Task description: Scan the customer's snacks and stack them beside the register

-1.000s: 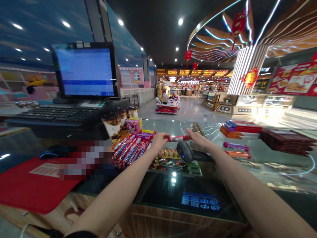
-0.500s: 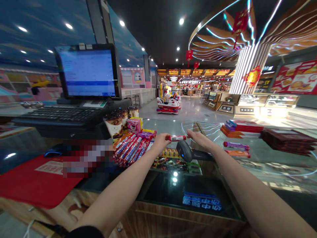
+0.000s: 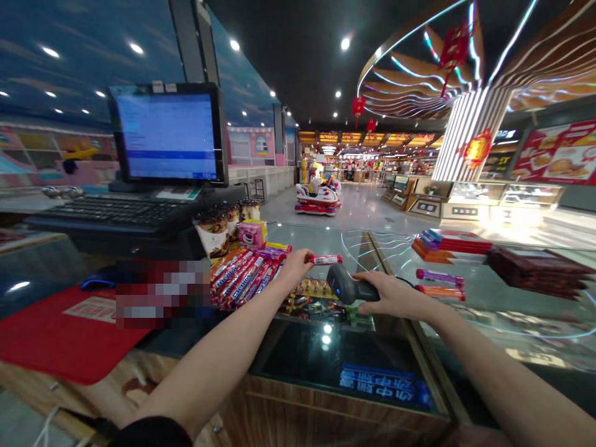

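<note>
My left hand pinches one end of a red candy roll, which lies level above the glass counter. Just right of and below it is a black barcode scanner, its head turned left. Around the scanner's handle, my right hand has its thumb on the near side and fingers on the far side. Left of my left hand is a pile of Mentos rolls, mostly red. To the right, a purple candy roll and an orange candy roll lie side by side on the glass.
A monitor and keyboard stand at the left, above a red mat with a mouse. Lidded cups and a pink box stand behind the rolls. Dark brown packets are stacked at the right.
My right hand has moved from beside the red roll's end down onto the scanner's handle. My left hand and the roll have shifted slightly left in view.
</note>
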`<state>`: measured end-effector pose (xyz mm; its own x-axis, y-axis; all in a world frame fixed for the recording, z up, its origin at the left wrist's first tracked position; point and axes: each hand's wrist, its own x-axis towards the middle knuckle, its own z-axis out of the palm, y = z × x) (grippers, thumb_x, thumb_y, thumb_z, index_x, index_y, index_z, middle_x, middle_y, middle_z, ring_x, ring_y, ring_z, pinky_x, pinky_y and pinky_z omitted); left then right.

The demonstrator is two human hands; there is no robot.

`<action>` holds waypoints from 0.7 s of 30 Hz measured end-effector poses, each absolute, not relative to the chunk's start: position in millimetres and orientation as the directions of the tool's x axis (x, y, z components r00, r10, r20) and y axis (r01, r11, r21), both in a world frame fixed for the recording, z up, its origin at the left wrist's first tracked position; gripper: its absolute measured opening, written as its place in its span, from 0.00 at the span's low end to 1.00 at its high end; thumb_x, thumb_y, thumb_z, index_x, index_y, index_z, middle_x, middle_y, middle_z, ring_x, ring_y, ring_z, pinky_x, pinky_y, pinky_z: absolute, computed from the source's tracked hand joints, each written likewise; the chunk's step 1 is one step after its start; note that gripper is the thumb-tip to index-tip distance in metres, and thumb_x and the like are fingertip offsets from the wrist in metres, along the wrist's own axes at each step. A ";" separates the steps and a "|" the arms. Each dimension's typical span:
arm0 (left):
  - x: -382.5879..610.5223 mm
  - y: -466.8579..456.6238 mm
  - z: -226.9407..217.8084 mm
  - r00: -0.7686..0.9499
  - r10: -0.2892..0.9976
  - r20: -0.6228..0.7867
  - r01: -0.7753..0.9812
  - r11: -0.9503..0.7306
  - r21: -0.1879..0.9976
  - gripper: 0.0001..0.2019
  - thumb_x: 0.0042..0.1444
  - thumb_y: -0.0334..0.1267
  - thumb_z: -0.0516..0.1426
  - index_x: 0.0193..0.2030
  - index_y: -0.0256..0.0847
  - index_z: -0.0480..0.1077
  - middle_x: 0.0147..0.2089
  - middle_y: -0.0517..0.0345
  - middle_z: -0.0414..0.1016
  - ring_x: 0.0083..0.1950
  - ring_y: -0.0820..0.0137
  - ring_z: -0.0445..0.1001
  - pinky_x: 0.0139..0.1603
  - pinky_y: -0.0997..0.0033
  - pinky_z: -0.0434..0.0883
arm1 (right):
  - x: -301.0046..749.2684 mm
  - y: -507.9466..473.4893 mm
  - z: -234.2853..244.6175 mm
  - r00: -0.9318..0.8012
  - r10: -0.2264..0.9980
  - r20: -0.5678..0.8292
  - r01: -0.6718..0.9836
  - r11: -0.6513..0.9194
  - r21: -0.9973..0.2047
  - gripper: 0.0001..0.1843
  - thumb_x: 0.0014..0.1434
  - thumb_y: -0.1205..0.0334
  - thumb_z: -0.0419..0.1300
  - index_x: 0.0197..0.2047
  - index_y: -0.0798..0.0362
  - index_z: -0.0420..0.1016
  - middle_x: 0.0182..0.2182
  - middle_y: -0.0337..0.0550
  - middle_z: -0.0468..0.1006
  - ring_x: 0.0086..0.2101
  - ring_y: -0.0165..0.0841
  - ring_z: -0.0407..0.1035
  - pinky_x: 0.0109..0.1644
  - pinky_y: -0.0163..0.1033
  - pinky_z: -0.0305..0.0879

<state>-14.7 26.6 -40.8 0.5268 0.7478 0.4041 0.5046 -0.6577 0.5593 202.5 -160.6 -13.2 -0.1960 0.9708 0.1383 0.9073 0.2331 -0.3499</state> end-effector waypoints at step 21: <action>-14.6 26.1 -43.4 0.499 0.744 0.445 0.541 -0.668 0.510 0.09 0.50 0.26 0.60 0.39 0.37 0.74 0.39 0.54 0.79 0.41 0.68 0.76 0.46 0.70 0.71 | 194.0 -159.5 -27.0 -0.189 0.884 0.427 0.901 0.329 -0.283 0.19 0.56 0.57 0.58 0.50 0.51 0.68 0.43 0.45 0.78 0.41 0.39 0.74 0.46 0.43 0.67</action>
<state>-14.6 26.1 -43.4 0.4991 0.7436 0.4450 0.5411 -0.6685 0.5102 194.0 -159.5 -27.0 -0.1889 0.8845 0.4266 0.9011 0.3289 -0.2827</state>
